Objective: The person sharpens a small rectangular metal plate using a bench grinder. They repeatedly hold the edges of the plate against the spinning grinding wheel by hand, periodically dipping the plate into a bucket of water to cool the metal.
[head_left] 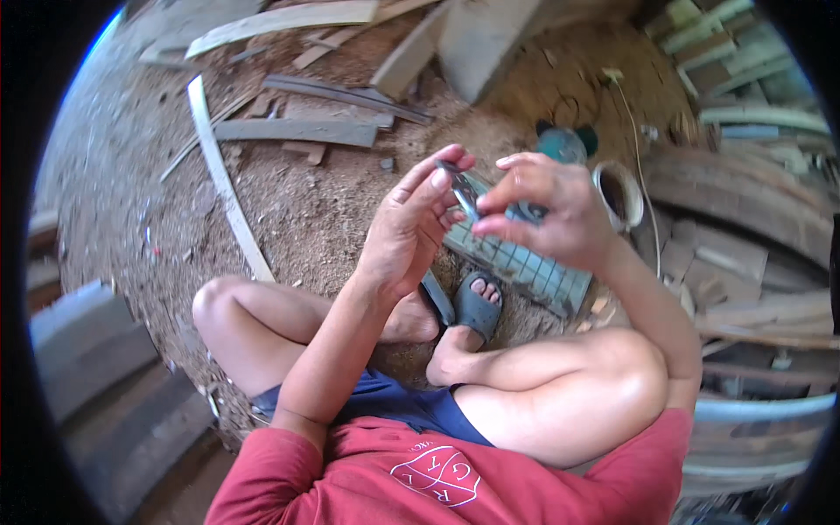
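Note:
Both of my hands are raised above my feet, around a small, flat, dark metal piece [461,187] with a shiny face. My left hand [409,219] pinches its upper end between thumb and fingers. The thumb and fingertips of my right hand [553,208] close on its lower end. What exactly the piece is cannot be made out. Beneath my right hand lies a pale green slab with a dark grid [541,276], partly covered by the hand. Just beyond that hand stands a teal object [564,144], its lower part hidden.
A whitish bucket [636,203] stands right of my right hand, with a pale cable [632,118] running past it. Planks [297,132] and a long pale strip [222,179] lie on the sawdust-strewn ground. Stacked timber [744,197] rises at the right; thick boards [96,350] lie at left.

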Demonstrator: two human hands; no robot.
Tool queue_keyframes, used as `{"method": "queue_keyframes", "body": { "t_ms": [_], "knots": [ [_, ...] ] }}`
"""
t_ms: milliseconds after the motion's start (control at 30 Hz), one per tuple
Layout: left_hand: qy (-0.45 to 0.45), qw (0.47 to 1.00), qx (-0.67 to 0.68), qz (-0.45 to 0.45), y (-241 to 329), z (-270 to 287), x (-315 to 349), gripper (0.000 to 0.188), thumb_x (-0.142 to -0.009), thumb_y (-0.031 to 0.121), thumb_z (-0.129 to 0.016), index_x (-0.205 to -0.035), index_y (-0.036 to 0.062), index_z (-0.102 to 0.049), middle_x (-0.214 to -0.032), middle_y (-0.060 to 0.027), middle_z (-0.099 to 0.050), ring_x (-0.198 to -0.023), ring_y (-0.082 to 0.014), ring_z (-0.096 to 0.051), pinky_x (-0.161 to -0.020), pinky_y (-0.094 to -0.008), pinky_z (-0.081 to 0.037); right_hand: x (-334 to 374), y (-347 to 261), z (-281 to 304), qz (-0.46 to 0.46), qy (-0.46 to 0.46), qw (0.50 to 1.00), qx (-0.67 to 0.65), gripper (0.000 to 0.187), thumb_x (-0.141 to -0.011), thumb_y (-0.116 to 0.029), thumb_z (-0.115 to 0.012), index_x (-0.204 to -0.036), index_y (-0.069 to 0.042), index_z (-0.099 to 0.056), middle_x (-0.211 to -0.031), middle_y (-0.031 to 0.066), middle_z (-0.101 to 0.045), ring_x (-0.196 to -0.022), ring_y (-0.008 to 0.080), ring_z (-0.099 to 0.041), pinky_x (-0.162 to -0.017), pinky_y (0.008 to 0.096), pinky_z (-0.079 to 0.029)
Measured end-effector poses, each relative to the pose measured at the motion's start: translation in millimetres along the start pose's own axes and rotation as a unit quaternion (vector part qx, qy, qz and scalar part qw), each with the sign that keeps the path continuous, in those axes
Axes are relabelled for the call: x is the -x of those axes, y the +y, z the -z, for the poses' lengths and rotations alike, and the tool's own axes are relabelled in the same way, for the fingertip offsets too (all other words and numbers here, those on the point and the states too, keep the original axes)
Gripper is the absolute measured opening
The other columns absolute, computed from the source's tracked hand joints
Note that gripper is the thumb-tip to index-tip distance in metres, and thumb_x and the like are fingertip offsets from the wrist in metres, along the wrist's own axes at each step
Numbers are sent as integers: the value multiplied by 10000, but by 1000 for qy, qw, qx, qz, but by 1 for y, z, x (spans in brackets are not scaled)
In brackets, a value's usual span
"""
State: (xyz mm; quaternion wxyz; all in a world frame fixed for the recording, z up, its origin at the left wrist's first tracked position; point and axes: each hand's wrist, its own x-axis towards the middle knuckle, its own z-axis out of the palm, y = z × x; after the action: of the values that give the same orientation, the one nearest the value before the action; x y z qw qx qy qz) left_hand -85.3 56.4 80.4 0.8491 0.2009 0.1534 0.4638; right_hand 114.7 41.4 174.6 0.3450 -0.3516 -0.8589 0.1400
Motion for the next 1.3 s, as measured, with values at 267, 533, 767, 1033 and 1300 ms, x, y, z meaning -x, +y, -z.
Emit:
{"method": "queue_keyframes", "body": {
  "t_ms": [267,533,767,1033,1300],
  "knots": [
    [46,939,-326,101,-119,72,-77,250,-982,114,-744,-1159,-61,-719,-1020,-82,-752,-863,-132,-709,-757,-252,-563,201,99,-88,-473,303,764,-317,255,-976,-189,-758,-1026,60,-740,-844,102,-761,-759,155,-753,-675,317,-573],
    [-24,667,-742,53,-179,124,-140,243,-895,228,-801,-1095,91,-811,-982,-106,-781,-879,-219,-711,-779,-357,-547,237,140,-158,-633,369,673,-103,154,-905,-136,-785,-950,11,-789,-860,157,-754,-694,245,-760,-662,325,-558],
    [-19,520,-853,-50,-192,113,-142,296,-836,340,-842,-1065,154,-830,-1096,-127,-723,-1063,-351,-590,-968,-458,-470,243,154,-168,-566,431,698,82,126,-826,-91,-804,-917,-4,-792,-898,172,-753,-799,318,-747,-731,385,-572],
    [20,561,-822,-100,-194,126,-139,264,-836,266,-820,-1048,110,-833,-1063,-133,-730,-1044,-348,-586,-991,-445,-434,233,155,-166,-563,421,708,66,119,-829,-95,-808,-895,3,-790,-858,157,-746,-769,318,-741,-725,389,-571],
    [46,588,-799,-117,-196,130,-138,226,-851,251,-809,-1027,111,-839,-1036,-132,-720,-1021,-343,-578,-960,-447,-457,231,160,-172,-537,442,710,112,130,-843,-103,-796,-915,6,-792,-888,176,-750,-780,339,-741,-720,398,-572]
  ]
}}
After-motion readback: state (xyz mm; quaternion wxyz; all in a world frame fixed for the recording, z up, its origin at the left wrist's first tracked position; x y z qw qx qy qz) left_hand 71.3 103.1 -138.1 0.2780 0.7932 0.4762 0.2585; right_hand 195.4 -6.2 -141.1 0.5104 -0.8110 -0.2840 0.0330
